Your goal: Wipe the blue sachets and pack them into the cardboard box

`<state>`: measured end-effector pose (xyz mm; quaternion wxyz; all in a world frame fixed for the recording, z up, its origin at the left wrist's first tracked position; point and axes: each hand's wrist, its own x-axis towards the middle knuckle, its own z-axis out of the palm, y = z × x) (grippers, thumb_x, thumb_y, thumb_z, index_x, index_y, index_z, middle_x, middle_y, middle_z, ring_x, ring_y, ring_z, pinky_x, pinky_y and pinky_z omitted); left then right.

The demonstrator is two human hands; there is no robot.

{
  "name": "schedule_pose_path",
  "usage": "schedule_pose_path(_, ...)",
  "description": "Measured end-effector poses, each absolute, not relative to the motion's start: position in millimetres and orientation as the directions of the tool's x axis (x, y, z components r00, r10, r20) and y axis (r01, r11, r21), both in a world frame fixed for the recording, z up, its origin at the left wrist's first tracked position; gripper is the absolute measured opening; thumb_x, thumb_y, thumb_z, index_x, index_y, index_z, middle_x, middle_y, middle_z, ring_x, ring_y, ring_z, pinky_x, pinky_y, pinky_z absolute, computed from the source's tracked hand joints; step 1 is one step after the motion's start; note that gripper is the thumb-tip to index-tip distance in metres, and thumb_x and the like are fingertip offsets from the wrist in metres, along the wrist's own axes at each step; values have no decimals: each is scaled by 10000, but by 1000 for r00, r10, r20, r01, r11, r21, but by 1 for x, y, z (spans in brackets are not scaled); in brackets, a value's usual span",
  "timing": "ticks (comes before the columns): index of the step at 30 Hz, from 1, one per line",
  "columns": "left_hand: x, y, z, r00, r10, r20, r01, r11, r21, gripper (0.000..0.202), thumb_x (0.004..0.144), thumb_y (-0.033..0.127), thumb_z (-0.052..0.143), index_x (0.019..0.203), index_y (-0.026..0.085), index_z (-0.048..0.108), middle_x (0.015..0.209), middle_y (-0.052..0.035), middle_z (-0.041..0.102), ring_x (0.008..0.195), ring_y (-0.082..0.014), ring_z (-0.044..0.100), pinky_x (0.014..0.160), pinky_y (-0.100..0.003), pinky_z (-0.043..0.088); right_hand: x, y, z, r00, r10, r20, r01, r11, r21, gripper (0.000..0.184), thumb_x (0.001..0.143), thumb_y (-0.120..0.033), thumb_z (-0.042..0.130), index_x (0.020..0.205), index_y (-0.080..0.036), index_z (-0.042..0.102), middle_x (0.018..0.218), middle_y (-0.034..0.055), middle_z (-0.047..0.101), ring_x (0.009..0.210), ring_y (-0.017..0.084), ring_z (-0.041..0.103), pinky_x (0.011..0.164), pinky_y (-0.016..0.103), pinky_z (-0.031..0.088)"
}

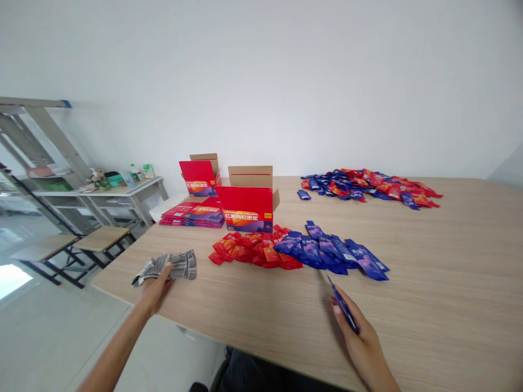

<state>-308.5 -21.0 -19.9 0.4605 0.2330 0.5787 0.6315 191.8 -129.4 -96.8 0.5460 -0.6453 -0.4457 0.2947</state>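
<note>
At the left of the table, my left hand (156, 288) is closed on a bunched grey-striped knit piece (180, 265) that looks like a work glove. Its thumb lies on top and the other fingers are mostly hidden. Near the front edge, my right hand (359, 335) pinches a blue sachet (344, 308), seen almost edge-on. Just beyond that hand lies a spread of blue sachets (327, 250), overlapping a row of red sachets (253, 249) to its left. Behind the red ones stands an open red carton (247, 209) with its flaps up.
A second open carton (200, 177) stands further back, near a stack of flattened red cartons (194, 213). A mixed heap of red and blue sachets (368, 184) lies at the back right by the wall. Stools (102, 238) and a cluttered side desk (122, 189) are off to the left.
</note>
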Motion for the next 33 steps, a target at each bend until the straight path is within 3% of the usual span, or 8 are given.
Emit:
schedule_pose_path(6,-333,-37,-9,-180,871,-457,-286,398,872,218,968,241,579,1051,103,726,1007,-172,774,867,-216,765,818,-288,619,193,-130,-99,439,893,100,243,-11,-970,698,822,-677,628,1361,-235,652,1282,99,726,1240,314,652,1142,457,446)
schedule_pose_path(8,-339,-44,-7,40,833,-552,-284,539,793,452,1004,418,477,1027,43,729,995,-242,754,858,-272,762,781,-349,627,193,-131,-99,441,892,99,238,-10,-971,710,813,-686,634,1365,-241,652,1269,96,734,1235,316,656,1137,451,453)
schedule_pose_path(14,-312,-50,-9,308,857,-413,-182,479,859,664,863,665,620,1121,61,721,1170,-236,712,1044,-303,707,889,-375,581,192,-132,-98,453,889,63,176,-20,-984,701,800,-673,658,1360,-252,658,1293,92,724,1246,323,649,1147,462,444)
schedule_pose_path(20,-252,-3,-36,-230,973,-8,245,66,967,638,827,777,538,861,153,670,747,-86,649,677,-220,624,563,-306,490,193,-132,-102,439,897,45,142,-20,-990,732,808,-691,649,1379,-233,641,1288,108,725,1256,324,644,1157,477,423)
schedule_pose_path(22,-235,17,-38,-294,951,99,334,5,943,479,854,657,599,802,183,647,744,-67,620,784,-238,626,667,-312,510,194,-132,-103,435,899,50,142,-13,-990,715,817,-681,649,1375,-234,642,1298,109,720,1254,322,647,1157,479,422)
schedule_pose_path(24,-220,35,-38,-348,913,213,405,-59,912,369,867,552,625,999,209,653,1033,-96,669,1065,-276,613,891,-349,514,194,-131,-103,434,899,56,142,-7,-990,707,829,-673,643,1381,-231,636,1306,113,715,1250,320,649,1158,487,417)
schedule_pose_path(27,-202,61,-38,-282,906,317,613,-84,786,540,939,518,491,1379,208,517,1516,-148,473,1489,-301,333,1196,-434,310,194,-131,-102,437,897,63,153,-5,-988,713,841,-679,629,1388,-222,631,1317,123,707,1251,322,649,1157,491,415)
schedule_pose_path(33,-183,85,-47,-10,981,194,771,-116,626,716,906,527,526,1536,209,403,1490,-176,544,1429,-356,462,1218,-617,189,194,-130,-105,427,903,53,143,-10,-990,725,846,-694,617,1393,-218,628,1347,121,689,1269,312,637,1156,464,414)
